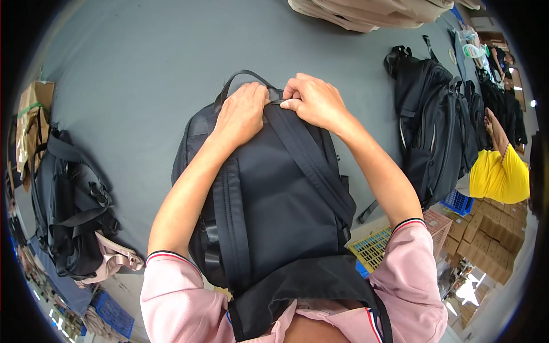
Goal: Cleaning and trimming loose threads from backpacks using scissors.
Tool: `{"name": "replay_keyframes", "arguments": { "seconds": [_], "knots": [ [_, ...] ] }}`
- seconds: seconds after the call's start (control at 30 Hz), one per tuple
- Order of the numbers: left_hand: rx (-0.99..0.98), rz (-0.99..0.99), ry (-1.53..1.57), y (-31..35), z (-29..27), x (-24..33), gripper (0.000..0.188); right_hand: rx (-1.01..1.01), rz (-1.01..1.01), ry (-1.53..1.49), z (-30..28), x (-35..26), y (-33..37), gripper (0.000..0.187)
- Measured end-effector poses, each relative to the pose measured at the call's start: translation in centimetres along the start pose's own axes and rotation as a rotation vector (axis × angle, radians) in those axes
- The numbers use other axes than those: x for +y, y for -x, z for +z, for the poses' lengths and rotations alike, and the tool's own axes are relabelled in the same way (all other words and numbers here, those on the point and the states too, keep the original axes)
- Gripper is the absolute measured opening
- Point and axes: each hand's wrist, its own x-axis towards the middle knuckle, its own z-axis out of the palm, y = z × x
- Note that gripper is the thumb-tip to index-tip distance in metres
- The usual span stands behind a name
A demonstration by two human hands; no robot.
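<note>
A black backpack (280,188) lies on the grey table in front of me, its shoulder straps facing up and its top pointing away. Both my hands are at the upper edge, just below the looped carry handle (247,73). My left hand (243,114) is closed, fingertips pinching the fabric near the base of the handle. Close beside it, my right hand (313,102) pinches the top of the right shoulder strap (306,154) between thumb and curled fingers. What exactly lies between the left fingertips is hidden.
More black backpacks (429,126) are heaped along the table's right side. Another black bag (68,200) with straps sits at the left edge. Beige bags (372,12) lie at the far end. A yellow crate (372,248) stands below at right, near a person in a yellow shirt (500,176).
</note>
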Motion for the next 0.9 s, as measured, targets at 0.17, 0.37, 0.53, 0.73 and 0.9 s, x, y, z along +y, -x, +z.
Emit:
{"name": "replay_keyframes", "arguments": {
  "seconds": [0.17, 0.37, 0.53, 0.73, 0.9],
  "knots": [
    [0.017, 0.011, 0.007, -0.1, -0.1, -0.1, 0.01, -0.013, -0.012, 0.013, -0.2, -0.2, -0.3, 0.016],
    [0.012, 0.047, -0.018, -0.6, -0.2, 0.1, 0.01, -0.07, -0.024, 0.07, -0.8, -0.2, -1.4, 0.017],
    [0.003, 0.042, -0.021, -0.7, -0.2, 0.2, 0.009, -0.185, 0.078, 0.0, -0.9, 0.1, -1.8, 0.017],
    [0.131, -0.139, 0.077, -0.6, -0.6, 0.2, 0.007, 0.061, 0.016, -0.014, 0.8, -0.3, 0.1, 0.018],
    [0.659, -0.566, 0.488, 1.4, -6.6, -2.0, 0.019, 0.333, 0.177, -0.486, 2.7, 2.3, 3.5, 0.027]
  ]
}}
